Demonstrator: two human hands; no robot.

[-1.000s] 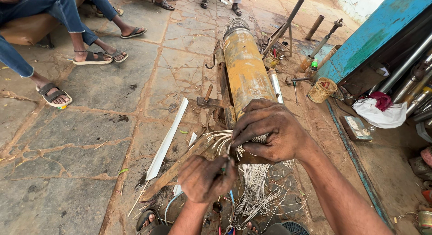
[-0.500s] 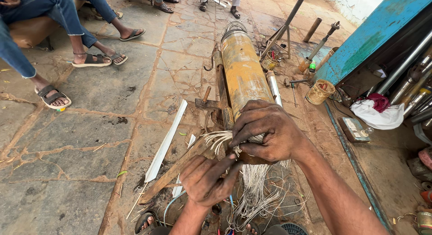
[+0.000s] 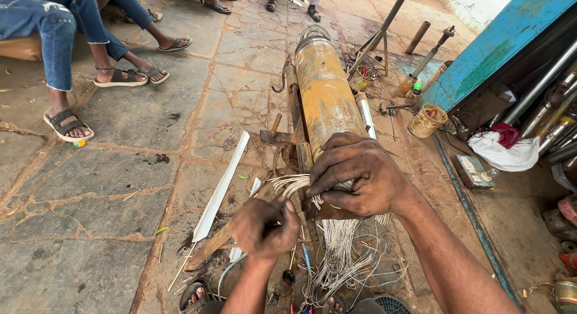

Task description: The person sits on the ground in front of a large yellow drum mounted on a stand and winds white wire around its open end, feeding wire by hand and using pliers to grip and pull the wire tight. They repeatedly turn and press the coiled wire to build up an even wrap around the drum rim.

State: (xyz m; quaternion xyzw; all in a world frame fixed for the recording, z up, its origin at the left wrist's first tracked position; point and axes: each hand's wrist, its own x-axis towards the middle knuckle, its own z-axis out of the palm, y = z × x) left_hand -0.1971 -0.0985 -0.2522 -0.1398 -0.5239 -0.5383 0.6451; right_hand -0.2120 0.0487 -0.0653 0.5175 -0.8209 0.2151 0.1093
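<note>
**Left hand pulls back from the wire bundle**

Since a moment ago, the left hand (image 3: 264, 227) has drawn back and down from the winding wires (image 3: 339, 254), its fingers curled shut; what it pinches cannot be made out. Right hand (image 3: 356, 172) presses closed over the pale wire bundle at the near end of the yellow motor cylinder (image 3: 324, 91), strands spilling below it. Left of the left hand lies a white strip (image 3: 221, 190) on the stone floor (image 3: 96, 230). Beyond, sandalled feet (image 3: 67, 124) rest.

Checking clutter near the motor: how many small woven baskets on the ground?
2: one basket right of the yellow cylinder by the blue panel, another further up beside the metal stand. Others may be hidden.
</note>
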